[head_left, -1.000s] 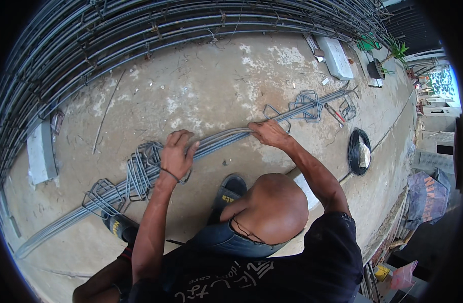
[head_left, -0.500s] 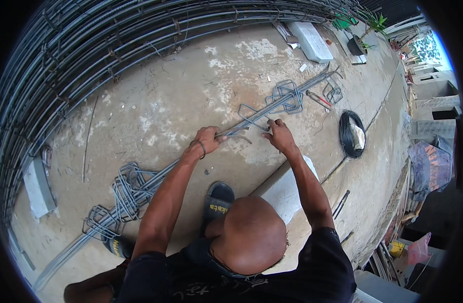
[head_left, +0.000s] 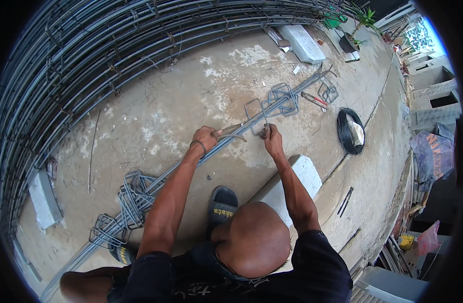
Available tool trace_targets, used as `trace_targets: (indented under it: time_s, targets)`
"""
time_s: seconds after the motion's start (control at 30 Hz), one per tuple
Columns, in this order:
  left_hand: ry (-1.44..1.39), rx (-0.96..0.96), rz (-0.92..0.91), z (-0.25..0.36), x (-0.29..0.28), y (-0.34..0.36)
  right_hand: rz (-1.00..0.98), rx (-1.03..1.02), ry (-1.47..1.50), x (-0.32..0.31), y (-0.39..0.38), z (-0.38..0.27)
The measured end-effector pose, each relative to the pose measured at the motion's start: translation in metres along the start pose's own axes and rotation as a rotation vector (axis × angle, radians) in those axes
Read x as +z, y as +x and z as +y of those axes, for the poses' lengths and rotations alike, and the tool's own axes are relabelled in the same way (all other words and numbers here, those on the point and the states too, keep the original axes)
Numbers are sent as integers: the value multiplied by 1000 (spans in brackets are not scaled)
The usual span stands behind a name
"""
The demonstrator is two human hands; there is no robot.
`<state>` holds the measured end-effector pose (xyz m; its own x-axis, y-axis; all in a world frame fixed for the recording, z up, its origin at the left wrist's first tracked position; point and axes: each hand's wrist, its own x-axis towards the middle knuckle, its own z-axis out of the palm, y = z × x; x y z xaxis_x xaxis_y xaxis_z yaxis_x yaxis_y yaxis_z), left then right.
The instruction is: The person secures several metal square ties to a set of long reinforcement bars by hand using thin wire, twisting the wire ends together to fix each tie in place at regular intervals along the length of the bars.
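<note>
A long bundle of steel bars [head_left: 214,151] runs diagonally over the concrete floor, from lower left to upper right. My left hand [head_left: 205,141] is closed beside it, around a pincers-like tool [head_left: 235,135] whose two curved handles point right; its head is hidden. With fingers pinched, my right hand [head_left: 273,137] grips the lower right corner of a square steel stirrup [head_left: 252,103] that loops around the bars. Farther up, several more stirrups [head_left: 283,99] cluster on the bundle. Tangled stirrups [head_left: 133,199] also surround its lower left part.
A tall rebar cage [head_left: 110,50] curves along the left and far side. Right of the bundle lie a red-handled tool [head_left: 315,99], a loose stirrup [head_left: 328,93], a coil of black wire [head_left: 344,132] and black pincers [head_left: 345,201]. A pale block [head_left: 305,174] rests near my right forearm.
My right hand has shifted slightly left and down with the stirrup's corner, and the stirrup has turned more upright around the bars. The left hand stays nearly in place.
</note>
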<state>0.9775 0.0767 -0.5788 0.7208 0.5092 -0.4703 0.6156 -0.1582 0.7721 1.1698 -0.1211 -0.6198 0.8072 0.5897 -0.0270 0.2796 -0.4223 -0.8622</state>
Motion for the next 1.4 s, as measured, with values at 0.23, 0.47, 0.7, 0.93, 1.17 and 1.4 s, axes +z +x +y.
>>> trace_targets:
  time_s: [0.23,0.47,0.7,0.93,1.17,1.4]
  targets:
    - [-151,-79,36,-22,7,6,-349,65,61,5,-54,-8]
    - [190,-55,301,-15,22,1,-268,-50,-163,26,-81,-54]
    - [303,-63,432,-5,45,-1,-446,-200,-348,34,-94,-82]
    - [-319,183,289,-49,34,7,-458,-351,-320,46,-75,-90]
    - [-667,89,60,-38,19,15,-426,-567,-670,72,-42,-84]
    - [-377,-159,572,-77,2,3,-680,-714,-707,65,-3,-82]
